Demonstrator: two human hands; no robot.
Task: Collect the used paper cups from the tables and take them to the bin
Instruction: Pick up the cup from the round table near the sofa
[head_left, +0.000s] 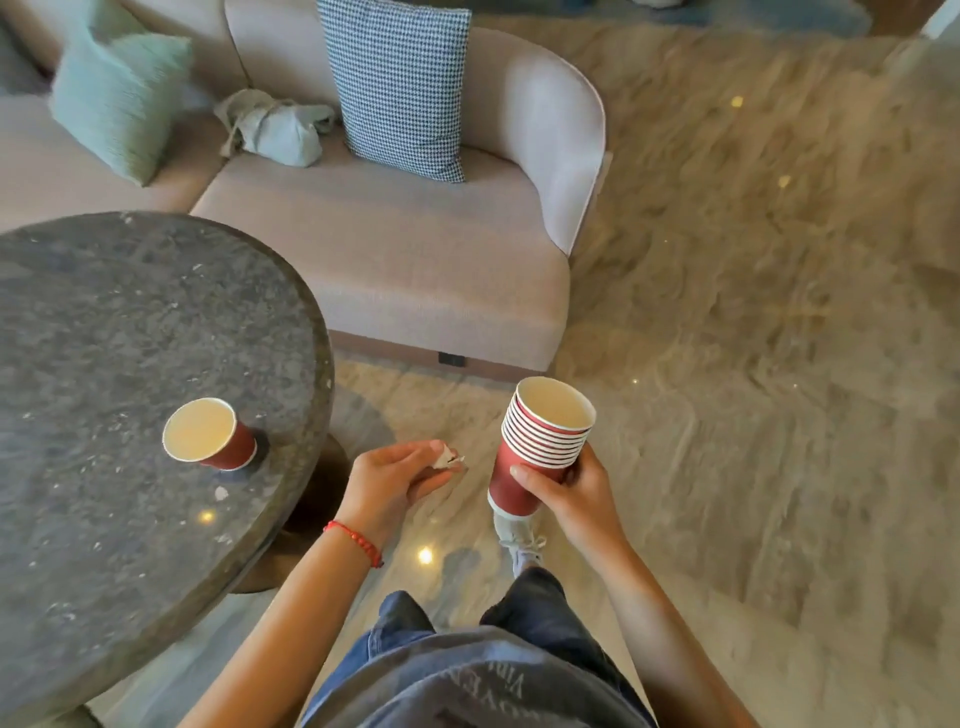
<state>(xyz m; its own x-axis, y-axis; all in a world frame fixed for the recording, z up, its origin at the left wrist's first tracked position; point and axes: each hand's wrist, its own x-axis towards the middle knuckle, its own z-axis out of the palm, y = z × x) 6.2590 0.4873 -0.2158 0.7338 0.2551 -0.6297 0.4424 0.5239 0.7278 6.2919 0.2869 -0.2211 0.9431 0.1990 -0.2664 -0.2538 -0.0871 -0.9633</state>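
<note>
A stack of red paper cups (540, 447), nested one inside another with white rims showing, sits at lower centre of the frame, tilted a little to the right, its open top facing up. The right hand (569, 493) holds it from the right side, fingers wrapped round the lower cups and the thumb laid across the front. To the left, a single red cup (210, 434) stands upright on a round dark stone table (104, 338) that fills the left side of the frame; the cup is near the table's right edge and looks empty inside. Between that cup and the stack, the left hand (395, 475) hovers off the table's edge, fingers curled in and pinching a small crumpled scrap of white paper (448, 458) at the fingertips. A red bead bracelet (356, 540) circles the left wrist. Beyond the table, in the upper half of the frame, a beige sofa (415, 260) carries a checked cushion (402, 88), a green cushion (117, 98) and a bundled pale green cloth (275, 127). The floor (753, 312) is glossy tan marble.
</note>
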